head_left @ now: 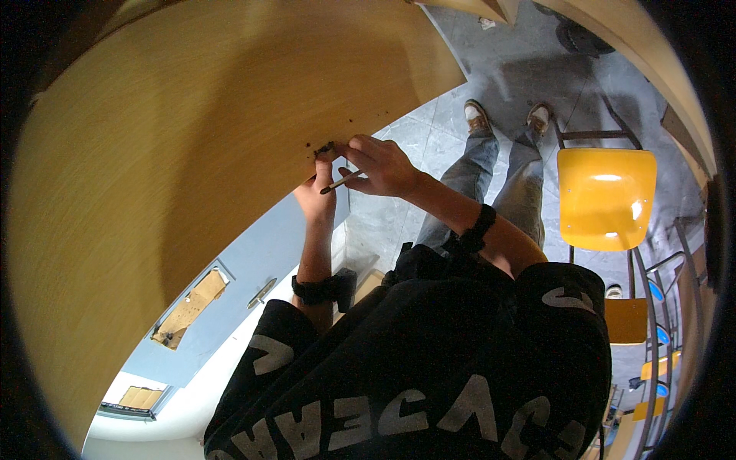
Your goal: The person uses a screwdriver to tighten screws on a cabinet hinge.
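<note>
My right hand (pixel 387 169) is closed around a thin light stick with a dark tip (pixel 338 182), which juts out between its fingers toward my left wrist. My left hand (pixel 316 195) is raised at the edge of a wooden tabletop (pixel 253 100), and its fingertips meet those of my right hand. What the left fingers pinch, if anything, is too small to make out. Right by both sets of fingertips lies a little heap of dark crumbs (pixel 323 149) on the wood, with a few specks scattered around it.
A yellow chair (pixel 606 195) with a dark metal frame stands to the right on the grey tiled floor (pixel 429 142). More chairs and metal frames (pixel 652 307) line the right edge. At lower left is a blue-grey door (pixel 245 264) with a handle.
</note>
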A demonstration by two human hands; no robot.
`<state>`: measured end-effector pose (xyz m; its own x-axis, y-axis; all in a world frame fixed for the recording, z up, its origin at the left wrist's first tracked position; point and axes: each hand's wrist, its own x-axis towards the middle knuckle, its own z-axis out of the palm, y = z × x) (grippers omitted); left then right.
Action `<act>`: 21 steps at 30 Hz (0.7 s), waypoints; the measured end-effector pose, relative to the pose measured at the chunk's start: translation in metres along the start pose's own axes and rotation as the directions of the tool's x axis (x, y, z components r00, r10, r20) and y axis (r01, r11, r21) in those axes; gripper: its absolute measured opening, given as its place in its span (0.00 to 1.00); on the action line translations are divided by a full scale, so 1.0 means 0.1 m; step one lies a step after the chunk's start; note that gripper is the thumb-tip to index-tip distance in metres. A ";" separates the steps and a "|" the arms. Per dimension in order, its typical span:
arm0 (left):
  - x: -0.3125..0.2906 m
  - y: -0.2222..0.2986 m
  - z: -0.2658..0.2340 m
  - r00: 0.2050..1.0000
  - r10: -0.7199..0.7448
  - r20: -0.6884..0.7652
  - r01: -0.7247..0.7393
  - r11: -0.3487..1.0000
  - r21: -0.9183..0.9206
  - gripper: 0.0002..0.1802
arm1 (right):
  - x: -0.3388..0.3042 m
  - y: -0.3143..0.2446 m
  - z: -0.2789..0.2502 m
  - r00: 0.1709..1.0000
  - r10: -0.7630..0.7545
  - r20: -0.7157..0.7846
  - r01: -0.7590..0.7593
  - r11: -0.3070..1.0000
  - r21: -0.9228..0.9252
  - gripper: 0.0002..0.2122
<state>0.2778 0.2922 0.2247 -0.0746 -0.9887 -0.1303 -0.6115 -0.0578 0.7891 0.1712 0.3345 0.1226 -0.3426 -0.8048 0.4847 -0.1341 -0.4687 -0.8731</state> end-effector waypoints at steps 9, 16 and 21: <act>-0.01 0.19 0.09 1.000 0.001 -0.007 -0.001 0.999 0.044 0.12 | -0.02 0.01 0.00 0.999 0.016 0.032 -0.016 1.000 -0.002 0.23; 0.03 0.13 0.06 1.000 -0.015 -0.023 0.018 0.994 0.107 0.17 | -0.05 0.06 -0.03 0.997 0.037 0.067 -0.035 0.999 -0.031 0.21; 0.02 0.21 0.20 0.999 0.026 -0.019 -0.025 0.999 0.036 0.15 | -0.04 -0.02 -0.06 0.995 0.081 0.057 -0.081 0.997 -0.006 0.24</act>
<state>0.2490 0.2913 0.2292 -0.0757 -0.9922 -0.0987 -0.6371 -0.0280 0.7703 0.1673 0.3405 0.1223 -0.2989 -0.8597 0.4143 -0.1115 -0.3997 -0.9098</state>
